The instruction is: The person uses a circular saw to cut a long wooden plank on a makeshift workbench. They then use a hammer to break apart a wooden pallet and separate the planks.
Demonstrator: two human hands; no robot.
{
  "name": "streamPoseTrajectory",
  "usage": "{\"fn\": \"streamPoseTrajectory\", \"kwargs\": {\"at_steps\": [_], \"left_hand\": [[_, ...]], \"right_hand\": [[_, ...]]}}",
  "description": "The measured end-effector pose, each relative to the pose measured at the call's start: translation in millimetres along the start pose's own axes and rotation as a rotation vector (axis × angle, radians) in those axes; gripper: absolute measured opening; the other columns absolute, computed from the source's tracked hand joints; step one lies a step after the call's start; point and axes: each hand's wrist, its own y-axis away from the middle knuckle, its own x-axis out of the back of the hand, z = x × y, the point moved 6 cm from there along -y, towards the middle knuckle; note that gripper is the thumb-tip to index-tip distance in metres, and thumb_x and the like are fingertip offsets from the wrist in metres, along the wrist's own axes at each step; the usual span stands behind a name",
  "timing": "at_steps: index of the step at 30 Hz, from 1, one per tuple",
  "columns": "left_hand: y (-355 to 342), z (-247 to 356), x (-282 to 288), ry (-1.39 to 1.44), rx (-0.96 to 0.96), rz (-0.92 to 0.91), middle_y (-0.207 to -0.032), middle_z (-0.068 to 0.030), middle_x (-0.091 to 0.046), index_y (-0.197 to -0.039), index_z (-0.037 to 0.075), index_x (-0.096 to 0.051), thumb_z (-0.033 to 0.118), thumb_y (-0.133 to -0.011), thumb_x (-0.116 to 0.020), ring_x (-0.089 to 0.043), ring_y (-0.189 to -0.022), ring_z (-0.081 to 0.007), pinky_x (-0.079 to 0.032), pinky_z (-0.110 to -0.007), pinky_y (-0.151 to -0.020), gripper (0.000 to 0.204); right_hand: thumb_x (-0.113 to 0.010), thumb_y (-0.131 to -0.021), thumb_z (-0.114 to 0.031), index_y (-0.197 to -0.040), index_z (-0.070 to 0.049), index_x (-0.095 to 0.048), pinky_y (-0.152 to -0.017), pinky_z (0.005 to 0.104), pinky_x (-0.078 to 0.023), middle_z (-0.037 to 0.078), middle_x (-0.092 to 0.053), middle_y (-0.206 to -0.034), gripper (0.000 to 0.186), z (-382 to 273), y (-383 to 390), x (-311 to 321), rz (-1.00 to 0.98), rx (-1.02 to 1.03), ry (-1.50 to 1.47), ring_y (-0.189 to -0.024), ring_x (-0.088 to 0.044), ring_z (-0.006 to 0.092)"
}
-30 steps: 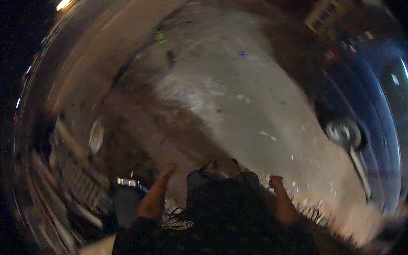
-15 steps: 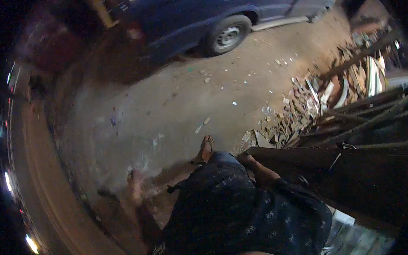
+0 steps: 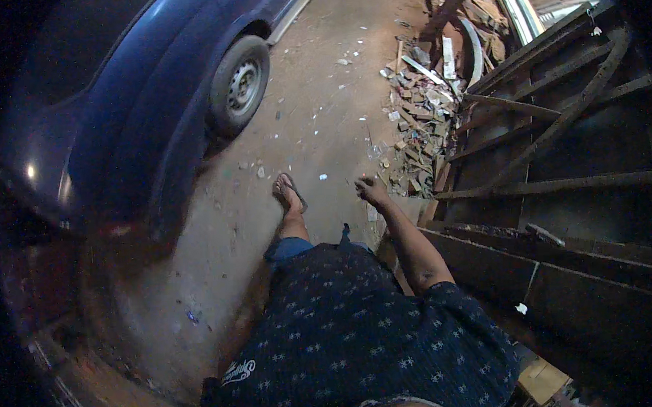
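My right hand [image 3: 371,191] hangs in front of me at the end of my bent arm, above the dirt ground. Its fingers are curled in. A tiny orange-red spot shows at the fingertips, but what they hold, if anything, is too small to make out. Nearest to this hand is the heap of wood scraps [image 3: 419,137] on its right. My left hand is out of the picture. Ahead, one foot in a flip-flop [image 3: 289,191] stands on the ground, left of the right hand.
A dark blue car [image 3: 136,103] stands at the left, its front wheel [image 3: 241,86] close to my path. Along the right side a dark metal frame [image 3: 558,186] with crossing bars leans beside the scraps. The dirt ground [image 3: 322,116] between them bears small litter.
My view has turned right, so the car now lies at the left. The right arm has swung forward, and the left hand has gone out of sight. A step has been taken.
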Motion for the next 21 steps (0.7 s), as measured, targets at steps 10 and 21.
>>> {"fn": "streamPoseTrajectory", "kwargs": {"at_steps": [10, 21], "left_hand": [[-216, 490, 53, -0.474, -0.469, 0.130, -0.114, -0.0148, -0.064, -0.133, 0.002, -0.055, 0.030, -0.100, -0.053, -0.063, -0.108, -0.0265, -0.052, -0.041, -0.084, 0.044], [-164, 902, -130, -0.208, -0.747, -0.285, -0.102, -0.0030, -0.067, -0.124, 0.003, -0.061, 0.029, -0.099, -0.060, -0.063, -0.085, -0.0125, -0.050, -0.027, -0.073, 0.036]], "right_hand": [[-0.064, -0.093, -0.022, -0.089, -0.004, -0.064, -0.049, 0.0332, -0.044, 0.005, -0.060, -0.071, 0.019, 80, -17, 115, 0.492, -0.480, -0.309, -0.054, -0.055, 0.0187], [-0.062, -0.094, -0.014, -0.089, -0.004, -0.061, -0.046, 0.0292, -0.042, 0.003, -0.059, -0.068, 0.012, -82, -223, 154, 0.505, -0.501, -0.318, -0.052, -0.054, 0.0151]]}}
